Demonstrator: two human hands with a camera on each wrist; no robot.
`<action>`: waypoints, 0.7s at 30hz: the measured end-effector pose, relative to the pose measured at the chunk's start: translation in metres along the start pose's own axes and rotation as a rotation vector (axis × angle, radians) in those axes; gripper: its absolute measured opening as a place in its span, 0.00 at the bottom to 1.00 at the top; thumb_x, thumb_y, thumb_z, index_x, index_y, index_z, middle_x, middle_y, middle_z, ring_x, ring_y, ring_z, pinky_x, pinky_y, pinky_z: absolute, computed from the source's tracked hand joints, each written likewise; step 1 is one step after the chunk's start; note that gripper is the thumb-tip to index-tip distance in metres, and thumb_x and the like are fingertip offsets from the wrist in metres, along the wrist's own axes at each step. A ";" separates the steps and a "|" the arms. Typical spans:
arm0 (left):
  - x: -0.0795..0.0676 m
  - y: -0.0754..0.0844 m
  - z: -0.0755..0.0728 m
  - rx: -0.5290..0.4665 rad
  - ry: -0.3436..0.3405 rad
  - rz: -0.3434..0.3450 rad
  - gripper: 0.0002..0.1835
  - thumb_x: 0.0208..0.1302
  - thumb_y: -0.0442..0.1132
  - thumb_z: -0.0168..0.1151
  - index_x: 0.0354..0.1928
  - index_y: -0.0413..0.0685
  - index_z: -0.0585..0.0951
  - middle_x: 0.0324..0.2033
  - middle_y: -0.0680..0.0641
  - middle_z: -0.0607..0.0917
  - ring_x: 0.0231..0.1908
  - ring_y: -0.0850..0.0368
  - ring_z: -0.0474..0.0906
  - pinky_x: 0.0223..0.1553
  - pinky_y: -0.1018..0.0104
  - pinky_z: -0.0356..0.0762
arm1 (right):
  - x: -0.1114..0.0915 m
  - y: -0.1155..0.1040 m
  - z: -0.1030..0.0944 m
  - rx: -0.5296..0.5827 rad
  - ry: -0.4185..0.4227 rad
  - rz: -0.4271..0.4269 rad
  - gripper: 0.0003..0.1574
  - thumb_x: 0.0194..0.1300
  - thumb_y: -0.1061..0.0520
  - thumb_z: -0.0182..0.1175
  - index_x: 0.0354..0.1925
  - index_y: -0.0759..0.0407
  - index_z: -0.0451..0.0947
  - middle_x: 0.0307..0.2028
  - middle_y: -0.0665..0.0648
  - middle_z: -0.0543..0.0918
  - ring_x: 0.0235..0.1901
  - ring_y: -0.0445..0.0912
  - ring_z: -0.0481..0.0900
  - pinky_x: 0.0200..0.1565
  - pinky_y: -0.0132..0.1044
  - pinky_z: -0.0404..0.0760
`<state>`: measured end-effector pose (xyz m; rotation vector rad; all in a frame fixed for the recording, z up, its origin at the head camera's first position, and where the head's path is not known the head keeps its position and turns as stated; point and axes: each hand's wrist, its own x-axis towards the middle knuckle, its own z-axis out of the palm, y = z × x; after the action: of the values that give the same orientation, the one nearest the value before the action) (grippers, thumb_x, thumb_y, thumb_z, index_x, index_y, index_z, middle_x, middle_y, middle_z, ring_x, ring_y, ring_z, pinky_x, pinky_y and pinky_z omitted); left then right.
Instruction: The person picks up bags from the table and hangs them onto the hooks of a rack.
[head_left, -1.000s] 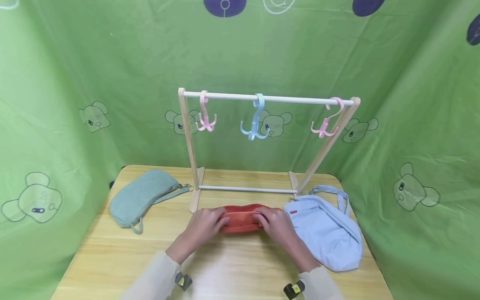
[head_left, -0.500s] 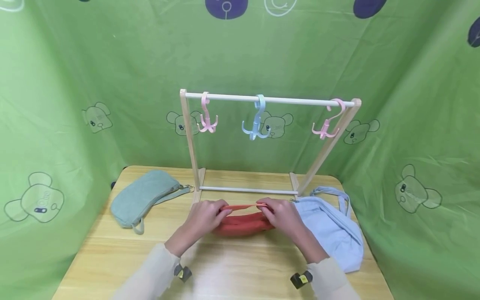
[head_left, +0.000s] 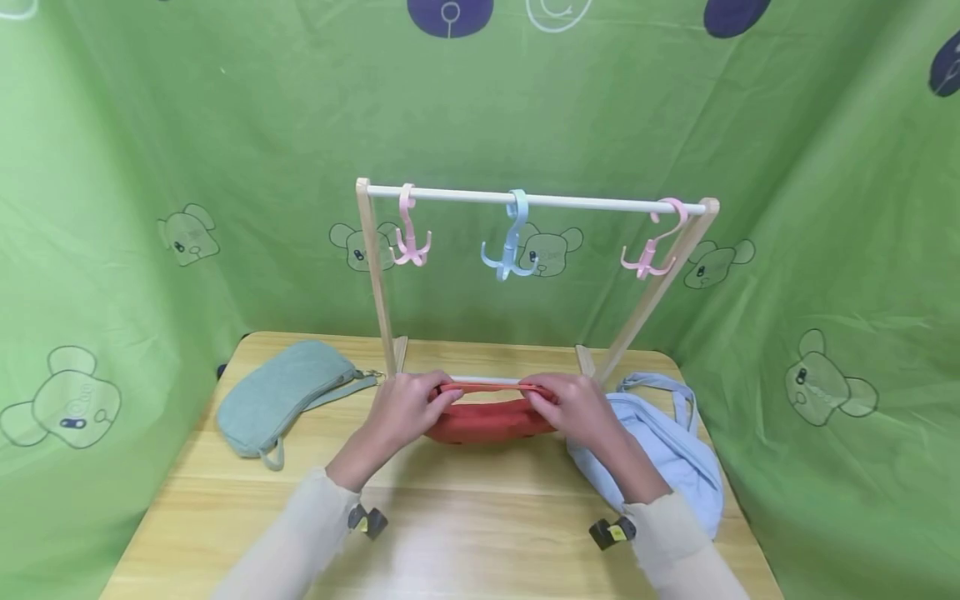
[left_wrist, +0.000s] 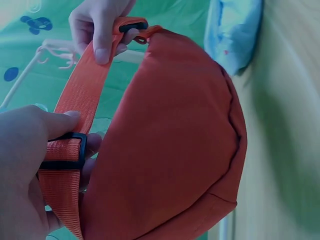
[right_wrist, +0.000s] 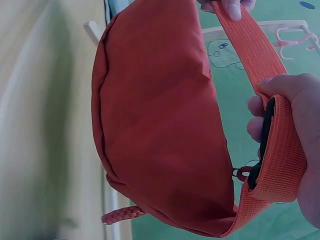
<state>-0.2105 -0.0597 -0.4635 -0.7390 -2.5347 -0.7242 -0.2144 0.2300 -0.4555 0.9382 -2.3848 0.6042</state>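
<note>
A red-orange waist bag [head_left: 491, 423] hangs by its webbing strap [head_left: 483, 386] between both hands, raised over the table in front of the rack. My left hand [head_left: 402, 408] grips the strap at one end, with a black buckle [left_wrist: 82, 150] between thumb and fingers in the left wrist view. The other end of the strap is gripped by my right hand [head_left: 577, 408], beside a second black buckle [right_wrist: 262, 145]. In the right wrist view a short braided tab [right_wrist: 122, 215] sticks out from the bag's lower end.
Behind the bag stands a wooden rack with a white top bar [head_left: 457, 196]. From it hang a left pink hook [head_left: 410, 242], a blue hook [head_left: 510, 242] and a right pink hook [head_left: 648, 254]. A teal pouch [head_left: 288, 396] lies left, a light blue bag [head_left: 667, 458] right.
Both hands have raised the strap and moved it away from me toward the rack. The red waist bag has gone from lying on the table to hanging beneath the strap.
</note>
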 end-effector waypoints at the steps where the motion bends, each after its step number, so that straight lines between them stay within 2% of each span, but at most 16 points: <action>1: 0.002 0.000 -0.001 -0.008 0.002 -0.007 0.09 0.68 0.49 0.71 0.33 0.55 0.88 0.14 0.60 0.76 0.15 0.70 0.61 0.17 0.77 0.53 | 0.002 0.000 -0.002 0.005 -0.001 0.008 0.08 0.58 0.61 0.76 0.39 0.58 0.91 0.32 0.54 0.93 0.27 0.42 0.88 0.28 0.34 0.86; 6: 0.013 0.002 -0.009 -0.043 0.006 -0.028 0.09 0.70 0.49 0.69 0.35 0.54 0.88 0.13 0.60 0.71 0.15 0.68 0.57 0.18 0.75 0.50 | 0.011 0.001 -0.012 0.021 0.012 0.033 0.08 0.58 0.62 0.75 0.39 0.58 0.91 0.31 0.56 0.92 0.23 0.40 0.84 0.25 0.32 0.84; 12: 0.027 0.004 -0.016 -0.085 0.033 -0.033 0.11 0.71 0.48 0.68 0.34 0.51 0.88 0.13 0.58 0.70 0.16 0.68 0.57 0.19 0.74 0.51 | 0.024 0.005 -0.019 0.010 0.068 0.010 0.08 0.57 0.63 0.76 0.38 0.59 0.91 0.30 0.57 0.93 0.23 0.43 0.86 0.24 0.33 0.85; 17: 0.040 0.006 -0.022 -0.137 0.057 -0.031 0.10 0.71 0.47 0.68 0.36 0.49 0.88 0.14 0.57 0.72 0.16 0.67 0.59 0.19 0.74 0.55 | 0.034 0.008 -0.024 -0.009 0.123 0.022 0.08 0.58 0.63 0.76 0.39 0.60 0.92 0.33 0.59 0.93 0.28 0.48 0.91 0.28 0.39 0.88; 21: 0.047 0.010 -0.025 -0.138 0.057 -0.046 0.10 0.72 0.48 0.67 0.37 0.50 0.89 0.15 0.57 0.72 0.16 0.65 0.60 0.19 0.73 0.55 | 0.040 0.011 -0.028 -0.034 0.161 0.025 0.08 0.59 0.62 0.76 0.39 0.60 0.92 0.34 0.60 0.93 0.30 0.51 0.92 0.30 0.42 0.89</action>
<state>-0.2361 -0.0492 -0.4165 -0.6955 -2.4766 -0.9300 -0.2398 0.2331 -0.4123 0.8147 -2.2590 0.6224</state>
